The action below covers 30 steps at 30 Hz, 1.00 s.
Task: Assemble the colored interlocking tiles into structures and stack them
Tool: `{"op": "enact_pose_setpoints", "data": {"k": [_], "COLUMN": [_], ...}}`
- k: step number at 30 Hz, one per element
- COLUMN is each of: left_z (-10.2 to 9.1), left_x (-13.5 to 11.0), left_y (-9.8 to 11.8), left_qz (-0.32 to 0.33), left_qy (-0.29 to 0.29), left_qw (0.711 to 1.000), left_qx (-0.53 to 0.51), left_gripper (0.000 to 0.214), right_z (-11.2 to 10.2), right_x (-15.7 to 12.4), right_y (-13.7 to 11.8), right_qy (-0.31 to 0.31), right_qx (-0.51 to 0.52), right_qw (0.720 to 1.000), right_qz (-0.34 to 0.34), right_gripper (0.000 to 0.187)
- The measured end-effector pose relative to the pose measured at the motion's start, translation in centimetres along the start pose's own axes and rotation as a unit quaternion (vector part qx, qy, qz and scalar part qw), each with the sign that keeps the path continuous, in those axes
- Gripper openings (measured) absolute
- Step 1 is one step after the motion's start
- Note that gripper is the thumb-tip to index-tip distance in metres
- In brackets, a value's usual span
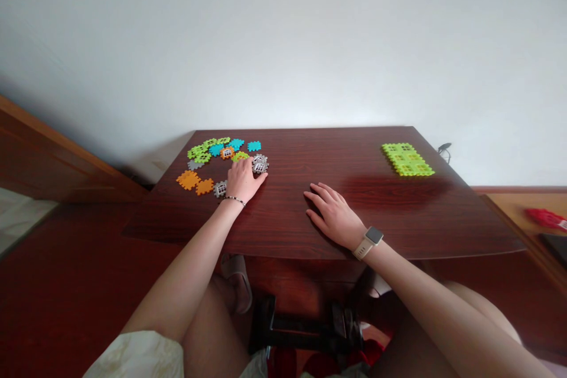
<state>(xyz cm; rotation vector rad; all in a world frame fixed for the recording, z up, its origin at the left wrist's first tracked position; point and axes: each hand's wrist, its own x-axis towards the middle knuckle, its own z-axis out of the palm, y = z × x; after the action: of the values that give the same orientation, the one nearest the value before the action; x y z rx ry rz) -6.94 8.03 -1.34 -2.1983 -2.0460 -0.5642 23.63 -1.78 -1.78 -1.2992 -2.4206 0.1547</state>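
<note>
My left hand (pixel 243 181) rests on the dark reddish-brown wooden table (pixel 283 153), its fingertips on or over a grey plastic interlocking tile with a window pattern (pixel 259 164). Whether it grips that tile is unclear. Around this hand lie several loose tiles in green, teal, orange and grey, including an orange window tile (pixel 227 153) and a grey one (pixel 220 189). My right hand (pixel 333 214) lies flat on the bare tabletop, fingers apart, touching nothing else. Farthest right, a lime-green assembled tile panel (pixel 407 159) lies flat.
A white wall (pixel 283 41) rises behind the table. A black cable (pixel 445 150) hangs over the far right corner. Lower right, a wooden surface (pixel 509 207) holds a red object (pixel 547 219) and a dark flat item (pixel 553 248). A wooden ledge (pixel 53 159) runs along the left.
</note>
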Motion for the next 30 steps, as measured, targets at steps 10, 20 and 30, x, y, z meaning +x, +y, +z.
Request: {"op": "enact_pose_setpoints", "data": {"k": [10,20,30], "left_z": [0.5,-2.1,-3.4], "left_x": [0.4,-2.6,-8.1], "left_y": [1.0,5.5,11.0], "left_qz": [-0.009,-0.155,-0.183], "left_qy": [0.021,-0.117,-0.276], "left_qw": [0.998,0.678,0.37], "left_qx": [-0.061,-0.709,-0.868], "left_gripper": [0.034,0.04,0.026], "right_z": [0.2,-0.6,-3.3], "right_x": [0.0,0.2,1.0], "right_y": [0.0,0.3,-0.4], "right_qy": [0.013,0.104,0.199], "right_qx": [0.003,0.096,0.218], "right_qw": [1.0,0.99,0.955], "right_qz": [-0.006,-0.025,-0.038], "right_gripper": [0.046,0.063,0.077]}}
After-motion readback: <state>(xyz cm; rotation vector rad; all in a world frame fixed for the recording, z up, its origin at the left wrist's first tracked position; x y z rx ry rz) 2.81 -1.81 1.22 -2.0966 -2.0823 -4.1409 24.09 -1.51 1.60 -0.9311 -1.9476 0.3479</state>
